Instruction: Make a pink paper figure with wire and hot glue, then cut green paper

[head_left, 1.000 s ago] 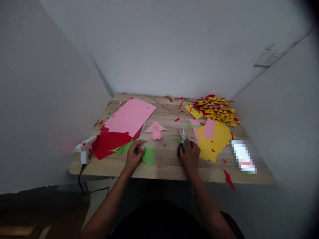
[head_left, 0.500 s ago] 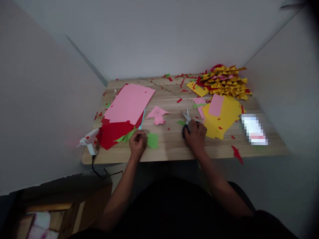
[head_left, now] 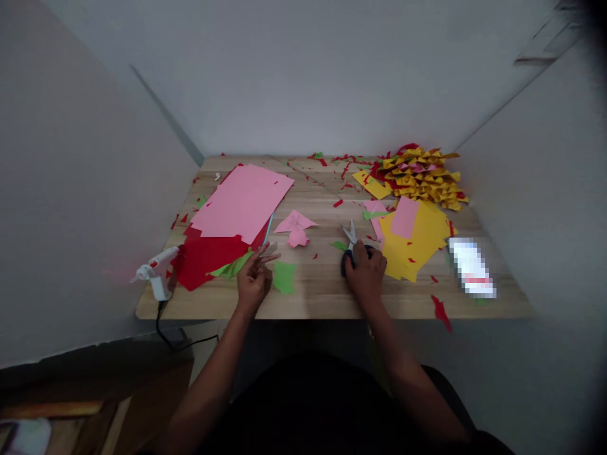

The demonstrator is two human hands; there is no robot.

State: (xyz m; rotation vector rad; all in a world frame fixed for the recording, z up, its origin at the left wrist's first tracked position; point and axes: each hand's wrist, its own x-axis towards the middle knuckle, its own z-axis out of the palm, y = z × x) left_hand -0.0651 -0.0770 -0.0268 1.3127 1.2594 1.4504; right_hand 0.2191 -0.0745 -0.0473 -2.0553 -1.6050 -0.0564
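Note:
My left hand (head_left: 255, 281) hovers over the near left part of the table, two fingers stretched out and apart, with nothing visible in it. Beside it lie a green paper square (head_left: 284, 277) and crumpled green paper (head_left: 232, 265). My right hand (head_left: 367, 272) is closed on the black handles of a pair of scissors (head_left: 351, 237), whose blades point away from me and are slightly apart. Between the hands, farther off, lies a folded pink paper shape (head_left: 296, 222) with a smaller pink piece (head_left: 298, 238) touching its near side.
Pink sheets (head_left: 244, 199) overlap red paper (head_left: 206, 259) on the left, near a corded white glue gun (head_left: 159, 268). Yellow sheets (head_left: 412, 246) and a folded yellow paper piece (head_left: 422, 177) lie right. A blurred-out phone-like object (head_left: 472, 268) sits at the right edge. Scraps dot the wooden table (head_left: 322, 297).
My left hand has come off the green paper square, and its fingers have straightened. The right hand stays on the scissors. The whole view has shifted slightly.

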